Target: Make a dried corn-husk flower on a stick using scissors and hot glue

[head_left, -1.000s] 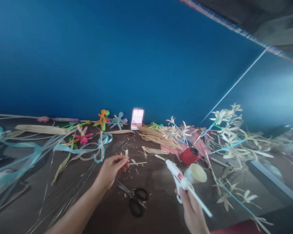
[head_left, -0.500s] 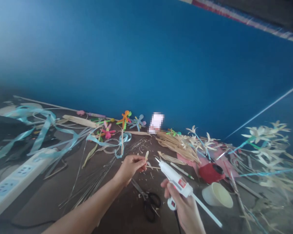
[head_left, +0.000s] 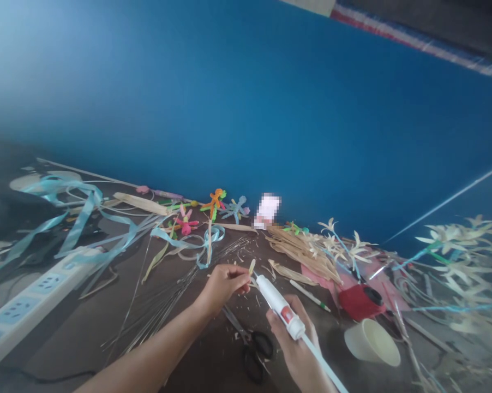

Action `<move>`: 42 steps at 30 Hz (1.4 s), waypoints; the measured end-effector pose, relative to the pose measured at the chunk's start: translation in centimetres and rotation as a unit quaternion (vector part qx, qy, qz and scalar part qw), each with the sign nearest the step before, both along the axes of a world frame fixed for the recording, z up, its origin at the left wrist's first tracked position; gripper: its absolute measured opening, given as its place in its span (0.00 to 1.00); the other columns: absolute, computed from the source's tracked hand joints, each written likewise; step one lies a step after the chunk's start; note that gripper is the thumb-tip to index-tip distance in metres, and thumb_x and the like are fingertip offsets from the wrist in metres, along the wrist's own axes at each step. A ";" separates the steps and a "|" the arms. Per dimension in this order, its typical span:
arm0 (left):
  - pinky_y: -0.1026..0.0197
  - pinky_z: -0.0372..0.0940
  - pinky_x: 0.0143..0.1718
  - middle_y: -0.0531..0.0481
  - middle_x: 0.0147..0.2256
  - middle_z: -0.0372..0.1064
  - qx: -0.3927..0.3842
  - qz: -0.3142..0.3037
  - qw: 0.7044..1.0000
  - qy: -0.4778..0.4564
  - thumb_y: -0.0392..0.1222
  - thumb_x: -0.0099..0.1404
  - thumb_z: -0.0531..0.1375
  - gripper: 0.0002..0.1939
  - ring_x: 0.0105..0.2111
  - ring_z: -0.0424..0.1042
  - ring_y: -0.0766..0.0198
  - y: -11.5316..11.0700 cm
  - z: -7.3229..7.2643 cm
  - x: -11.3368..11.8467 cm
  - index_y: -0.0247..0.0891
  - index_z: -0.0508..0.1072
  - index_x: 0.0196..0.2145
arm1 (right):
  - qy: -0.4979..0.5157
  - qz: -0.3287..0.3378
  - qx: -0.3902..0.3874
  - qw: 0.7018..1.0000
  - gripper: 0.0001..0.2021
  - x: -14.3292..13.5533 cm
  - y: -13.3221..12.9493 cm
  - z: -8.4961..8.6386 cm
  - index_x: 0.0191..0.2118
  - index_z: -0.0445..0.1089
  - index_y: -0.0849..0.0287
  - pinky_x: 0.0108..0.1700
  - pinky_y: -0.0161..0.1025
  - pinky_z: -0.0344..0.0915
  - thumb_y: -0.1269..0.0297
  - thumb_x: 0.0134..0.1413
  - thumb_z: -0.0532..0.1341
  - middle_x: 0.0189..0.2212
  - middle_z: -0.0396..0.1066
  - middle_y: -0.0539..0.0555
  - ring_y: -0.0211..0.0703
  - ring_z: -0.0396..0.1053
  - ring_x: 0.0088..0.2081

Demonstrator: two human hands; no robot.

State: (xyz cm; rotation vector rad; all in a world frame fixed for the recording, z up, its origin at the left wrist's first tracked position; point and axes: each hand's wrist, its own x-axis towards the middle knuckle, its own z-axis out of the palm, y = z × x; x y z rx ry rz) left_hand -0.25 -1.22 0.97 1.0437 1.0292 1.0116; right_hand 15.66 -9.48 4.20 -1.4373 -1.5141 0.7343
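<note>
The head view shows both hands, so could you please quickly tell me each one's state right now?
Left hand: closed, pinching a small pale piece.
Right hand: closed, gripping a white glue gun.

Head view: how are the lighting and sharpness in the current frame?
Head view: the blue wall is pale at upper left, darker toward the right; head view, right side: the white flowers look smeared; head view, centre: the left hand and glue gun look clearer, but pixelation blots out a pale thing by the wall.

Glue gun (head_left: pixel 276 297) smooth plastic, scissor blades (head_left: pixel 235 321) metal, dried husks (head_left: pixel 305 252) matt and rough, ribbon (head_left: pixel 84 212) glossy
</note>
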 end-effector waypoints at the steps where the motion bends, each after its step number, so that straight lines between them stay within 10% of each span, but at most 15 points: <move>1: 0.66 0.60 0.24 0.51 0.19 0.69 0.004 0.000 1.000 0.002 0.41 0.51 0.60 0.09 0.20 0.66 0.68 0.0 0.0 0.0 0.32 0.74 0.27 | -0.006 0.005 -0.003 1.000 0.11 0.0 0.0 0.0 0.28 0.58 0.58 0.19 0.29 0.54 0.55 0.48 0.57 0.16 0.54 0.44 0.33 0.53 0.18; 42: 0.65 0.62 0.27 0.49 0.21 0.71 0.026 -0.017 0.999 0.007 0.42 0.50 0.61 0.11 0.23 0.68 0.66 -0.1 0.1 -0.1 0.32 0.74 0.30 | -0.101 -0.032 0.039 0.994 0.14 0.1 0.1 0.6 0.26 0.64 0.58 0.20 0.31 0.57 0.51 0.48 0.57 0.16 0.63 0.47 0.36 0.59 0.18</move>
